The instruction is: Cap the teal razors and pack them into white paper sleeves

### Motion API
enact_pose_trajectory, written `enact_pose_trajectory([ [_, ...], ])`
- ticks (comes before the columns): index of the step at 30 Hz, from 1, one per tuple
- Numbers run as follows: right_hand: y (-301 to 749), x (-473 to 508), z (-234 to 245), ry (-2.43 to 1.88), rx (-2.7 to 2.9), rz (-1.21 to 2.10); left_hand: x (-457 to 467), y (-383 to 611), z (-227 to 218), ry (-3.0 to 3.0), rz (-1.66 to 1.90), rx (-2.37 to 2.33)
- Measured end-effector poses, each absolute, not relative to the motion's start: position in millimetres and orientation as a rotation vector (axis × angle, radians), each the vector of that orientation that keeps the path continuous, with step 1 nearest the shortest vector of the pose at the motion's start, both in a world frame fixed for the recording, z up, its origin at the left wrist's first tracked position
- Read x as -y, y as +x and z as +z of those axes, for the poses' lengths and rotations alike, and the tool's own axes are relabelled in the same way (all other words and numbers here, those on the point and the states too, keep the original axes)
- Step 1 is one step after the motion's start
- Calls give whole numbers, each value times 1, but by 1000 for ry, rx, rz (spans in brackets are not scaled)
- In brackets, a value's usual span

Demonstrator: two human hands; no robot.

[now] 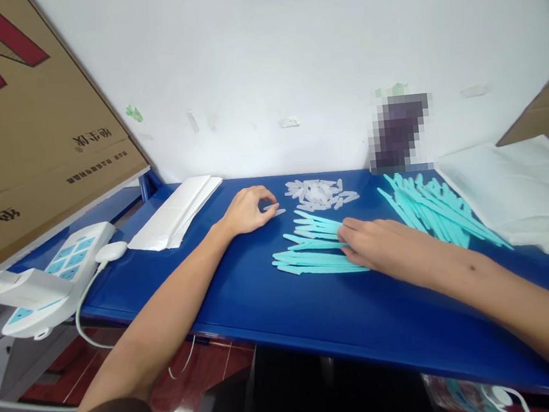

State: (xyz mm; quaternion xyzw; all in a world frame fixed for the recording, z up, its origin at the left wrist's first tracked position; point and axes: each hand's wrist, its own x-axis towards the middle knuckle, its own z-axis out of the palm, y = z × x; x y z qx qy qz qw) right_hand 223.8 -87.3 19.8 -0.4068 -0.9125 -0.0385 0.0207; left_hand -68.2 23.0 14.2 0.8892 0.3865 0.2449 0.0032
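Note:
My left hand (249,209) rests on the blue table with thumb and forefinger pinched on a small translucent plastic cap (279,212). To its right lies a loose pile of the same translucent caps (319,192). My right hand (362,239) is closed over the right ends of several slim turquoise eyebrow razors (318,260), which lie fanned out flat with their tips towards the left. Its fingertips grip a razor there, partly hidden by the fingers. Beyond my right forearm is a second, larger heap of turquoise razors (430,207).
Folded white paper (173,216) lies at the left back. A white power strip (62,278) with a charger and cable sits at the left edge. White sheets (521,195) lie at the right. A pixelated dark object (398,132) leans on the white wall; a large cardboard box (30,139) stands left.

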Motion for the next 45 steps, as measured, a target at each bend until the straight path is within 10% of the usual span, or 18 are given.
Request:
enact_pose_trajectory([
  [45, 237, 62, 24, -1231, 1280, 1272, -29, -75, 9, 2643, 684, -1091],
])
